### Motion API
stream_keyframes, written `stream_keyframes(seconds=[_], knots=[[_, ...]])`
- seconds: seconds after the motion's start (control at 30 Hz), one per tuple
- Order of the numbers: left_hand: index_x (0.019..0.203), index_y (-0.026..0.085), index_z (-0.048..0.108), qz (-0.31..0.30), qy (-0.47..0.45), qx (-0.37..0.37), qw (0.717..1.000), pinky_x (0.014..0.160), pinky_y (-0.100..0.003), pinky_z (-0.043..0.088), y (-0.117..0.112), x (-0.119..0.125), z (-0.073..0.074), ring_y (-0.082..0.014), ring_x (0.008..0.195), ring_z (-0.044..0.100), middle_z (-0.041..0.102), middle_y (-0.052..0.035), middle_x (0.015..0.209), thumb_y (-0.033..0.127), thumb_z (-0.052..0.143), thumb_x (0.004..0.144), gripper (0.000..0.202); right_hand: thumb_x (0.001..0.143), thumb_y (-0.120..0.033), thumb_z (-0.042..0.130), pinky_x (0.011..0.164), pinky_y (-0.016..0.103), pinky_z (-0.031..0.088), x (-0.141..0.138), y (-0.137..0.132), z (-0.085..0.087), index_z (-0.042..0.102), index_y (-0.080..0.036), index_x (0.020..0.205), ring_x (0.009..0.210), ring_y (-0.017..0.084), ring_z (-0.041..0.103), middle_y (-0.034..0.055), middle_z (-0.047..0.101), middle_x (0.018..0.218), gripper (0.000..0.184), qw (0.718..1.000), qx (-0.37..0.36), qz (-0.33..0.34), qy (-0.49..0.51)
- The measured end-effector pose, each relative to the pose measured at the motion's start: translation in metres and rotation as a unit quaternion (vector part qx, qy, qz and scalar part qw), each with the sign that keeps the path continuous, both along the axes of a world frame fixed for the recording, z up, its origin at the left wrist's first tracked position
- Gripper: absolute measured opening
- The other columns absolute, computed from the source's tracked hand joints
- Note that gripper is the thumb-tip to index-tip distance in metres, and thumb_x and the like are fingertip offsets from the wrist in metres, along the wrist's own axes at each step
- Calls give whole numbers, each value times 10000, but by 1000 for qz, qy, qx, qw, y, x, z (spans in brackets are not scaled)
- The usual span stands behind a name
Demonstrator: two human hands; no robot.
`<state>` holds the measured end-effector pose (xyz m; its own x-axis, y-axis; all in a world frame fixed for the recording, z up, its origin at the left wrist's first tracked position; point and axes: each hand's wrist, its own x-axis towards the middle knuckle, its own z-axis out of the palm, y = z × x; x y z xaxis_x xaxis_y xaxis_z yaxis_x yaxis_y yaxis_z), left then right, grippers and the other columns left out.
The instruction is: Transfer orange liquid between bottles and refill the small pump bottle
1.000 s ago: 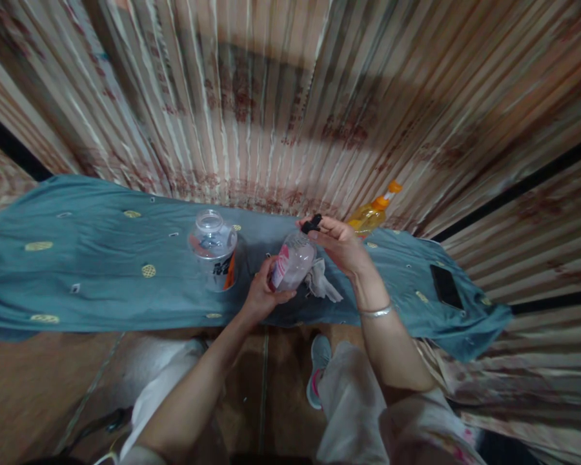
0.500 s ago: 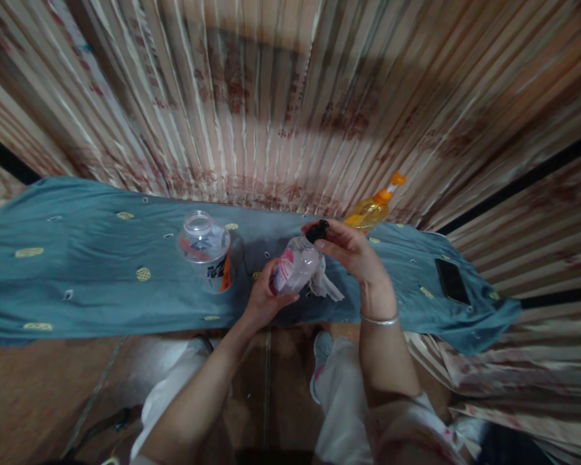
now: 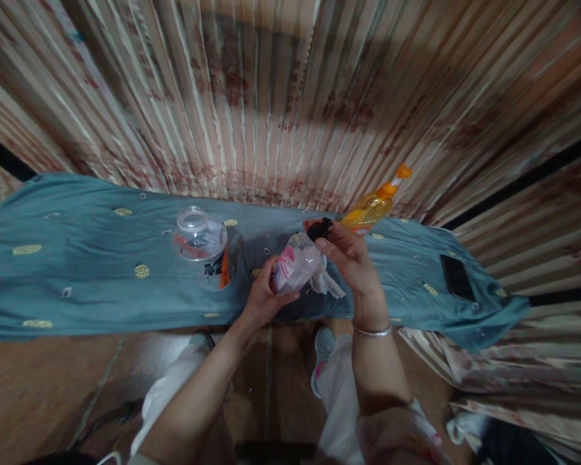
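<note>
My left hand (image 3: 262, 296) is wrapped round the lower part of a clear plastic bottle (image 3: 297, 266) with a pink-and-white label. The bottle leans, its upper end towards my right hand (image 3: 351, 258). Between the thumb and fingers of that hand is a small black object (image 3: 320, 228), right by the bottle's upper end. Whether the two touch, I cannot tell. Beneath and beside the bottle lies a crumpled white tissue (image 3: 328, 284), partly hidden.
A clear plastic cup (image 3: 206, 255) with a domed lid and black-and-orange print stands to the left. Behind my right hand is an orange pump bottle (image 3: 372, 208). A black phone (image 3: 458, 278) lies on the teal tablecloth (image 3: 97, 258) at right. Pleated curtains (image 3: 271, 97) hang behind.
The view has shifted slightly. My right hand turns a little at the bottle's upper end, still holding the black object. My left hand keeps its grip on the bottle.
</note>
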<state>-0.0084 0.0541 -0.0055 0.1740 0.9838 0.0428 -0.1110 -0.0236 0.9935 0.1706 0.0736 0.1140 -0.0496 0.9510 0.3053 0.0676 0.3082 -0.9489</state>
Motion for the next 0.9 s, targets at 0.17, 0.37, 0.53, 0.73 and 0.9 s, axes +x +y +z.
stream_keyframes(seconds=[0.17, 0.37, 0.53, 0.73, 0.9], knots=[[1379, 234, 522, -22, -8, 20, 1000, 1146, -436, 472, -2, 3, 2, -296, 1297, 618, 655, -91, 1381, 421, 952, 574, 931, 673, -671, 873, 971, 408, 580, -7, 2, -7, 643, -278, 957, 967, 220, 716, 27, 773, 1024, 536, 998, 5, -63, 1], [1389, 223, 507, -24, -25, 5, 999, 1155, -448, 470, 0, 6, 1, -304, 1326, 608, 644, -111, 1410, 402, 962, 552, 969, 730, -689, 830, 1088, 426, 536, 0, -4, 0, 671, -294, 1188, 1188, 251, 693, 70, 754, 1255, 626, 999, 10, -28, -10], [1364, 226, 523, -36, -41, 11, 998, 1149, -447, 480, -1, 6, 5, -305, 1327, 617, 663, -108, 1403, 366, 962, 554, 932, 815, -674, 761, 1107, 448, 519, 7, -8, 7, 721, -289, 1134, 1197, 264, 694, 63, 777, 1213, 502, 1000, -1, 19, -24], [1380, 228, 523, -42, -27, 11, 999, 1132, -434, 490, -3, 7, 2, -299, 1323, 619, 662, -108, 1401, 387, 961, 578, 928, 765, -712, 781, 1022, 415, 555, -2, -5, -6, 657, -276, 1034, 1049, 237, 714, 50, 771, 1088, 527, 998, 14, -57, -22], [1389, 218, 512, -31, -35, -3, 999, 1136, -443, 491, -2, 9, 1, -316, 1337, 610, 638, -126, 1426, 373, 974, 558, 963, 734, -658, 835, 1000, 389, 561, -9, -7, -10, 626, -277, 1076, 1043, 224, 699, 44, 738, 1082, 553, 994, 34, -102, -23]])
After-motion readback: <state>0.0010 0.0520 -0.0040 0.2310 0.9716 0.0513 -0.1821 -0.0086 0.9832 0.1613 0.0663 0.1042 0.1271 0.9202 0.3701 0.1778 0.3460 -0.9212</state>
